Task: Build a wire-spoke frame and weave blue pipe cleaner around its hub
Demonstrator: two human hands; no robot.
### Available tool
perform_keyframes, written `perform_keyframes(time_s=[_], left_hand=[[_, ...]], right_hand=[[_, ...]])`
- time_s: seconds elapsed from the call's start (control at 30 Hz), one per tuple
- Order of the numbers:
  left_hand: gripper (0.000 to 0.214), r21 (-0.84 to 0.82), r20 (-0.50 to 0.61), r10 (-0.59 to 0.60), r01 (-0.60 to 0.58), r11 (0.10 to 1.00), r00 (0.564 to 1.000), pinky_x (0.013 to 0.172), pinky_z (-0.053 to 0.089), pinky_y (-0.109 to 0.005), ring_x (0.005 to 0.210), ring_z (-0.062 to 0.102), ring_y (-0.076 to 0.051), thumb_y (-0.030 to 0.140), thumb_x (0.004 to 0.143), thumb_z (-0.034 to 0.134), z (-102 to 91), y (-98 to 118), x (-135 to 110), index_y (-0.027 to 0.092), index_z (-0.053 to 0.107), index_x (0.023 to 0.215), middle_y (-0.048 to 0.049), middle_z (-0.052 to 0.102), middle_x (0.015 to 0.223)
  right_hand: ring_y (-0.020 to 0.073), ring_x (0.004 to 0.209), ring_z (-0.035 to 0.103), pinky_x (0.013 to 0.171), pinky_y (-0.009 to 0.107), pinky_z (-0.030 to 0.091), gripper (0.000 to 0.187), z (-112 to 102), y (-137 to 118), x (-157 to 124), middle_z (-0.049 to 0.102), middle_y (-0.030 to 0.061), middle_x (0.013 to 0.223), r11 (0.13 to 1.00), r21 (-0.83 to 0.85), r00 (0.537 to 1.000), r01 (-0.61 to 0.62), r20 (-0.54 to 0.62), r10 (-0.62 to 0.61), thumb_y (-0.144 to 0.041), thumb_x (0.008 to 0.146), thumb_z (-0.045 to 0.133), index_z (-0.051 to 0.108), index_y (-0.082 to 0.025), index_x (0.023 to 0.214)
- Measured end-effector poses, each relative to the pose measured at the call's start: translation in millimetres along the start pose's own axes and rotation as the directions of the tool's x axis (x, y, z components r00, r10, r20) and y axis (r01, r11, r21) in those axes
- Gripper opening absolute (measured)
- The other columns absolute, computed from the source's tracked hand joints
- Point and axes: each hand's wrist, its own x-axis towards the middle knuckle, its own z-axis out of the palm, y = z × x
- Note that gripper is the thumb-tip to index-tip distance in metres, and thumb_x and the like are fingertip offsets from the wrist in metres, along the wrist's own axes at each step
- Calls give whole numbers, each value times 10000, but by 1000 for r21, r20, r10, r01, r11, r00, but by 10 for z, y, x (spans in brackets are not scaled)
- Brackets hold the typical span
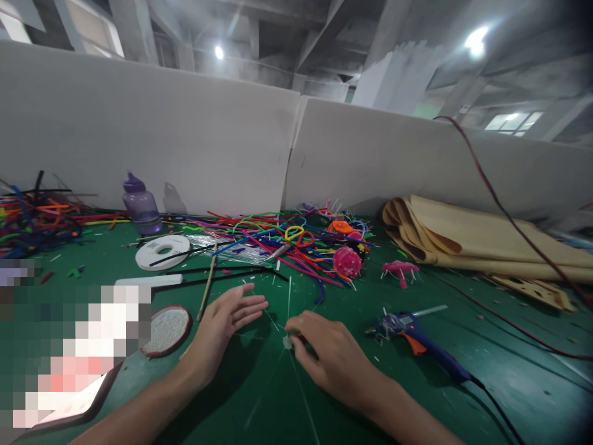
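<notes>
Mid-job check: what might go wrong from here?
The glue gun lies beside the right hand, nozzle toward it and a red light showing; if hot, it might burn a straying finger. The small clear piece pinched in that hand seems to have thin strands running out from it, one close to the left hand; a careless move might snag them.

No legible text, pale label [406,321] on blue glue gun [442,355], too small to read
</notes>
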Motion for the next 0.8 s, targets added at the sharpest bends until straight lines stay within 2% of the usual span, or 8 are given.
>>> perform_keyframes(time_s=[0.17, 0.53, 0.8], left_hand=[[539, -98, -29, -49, 46, 994, 998, 945, 399, -416, 1016, 598, -289, 485, 823, 450, -15, 17, 27, 60, 543, 1141, -190, 662, 1030], [559, -40, 3, -85, 85, 996, 996, 982, 367, -394, 1097, 548, -275, 498, 826, 443, 24, -33, 33, 72, 533, 1177, -182, 611, 1146], [531, -62, 12, -51, 52, 997, 999, 978, 371, -422, 1065, 568, -281, 454, 845, 447, 31, -44, 16, 70, 485, 1209, -194, 628, 1108]], right_hand=[[131, 768, 529, 648, 249, 384, 141, 33, 36, -5, 564, 17, 837, 999, 14, 998, -50, -41, 50, -143, 835, 406, 477, -196, 945], [122, 738, 494, 604, 237, 344, 146, -8, -45, 18, 550, 9, 809, 1000, -22, 997, -18, 78, 19, -105, 804, 408, 495, -188, 887], [115, 710, 495, 589, 232, 323, 102, 34, -18, 12, 555, 8, 790, 998, -55, 993, -15, 119, 22, -122, 814, 408, 486, -181, 842]])
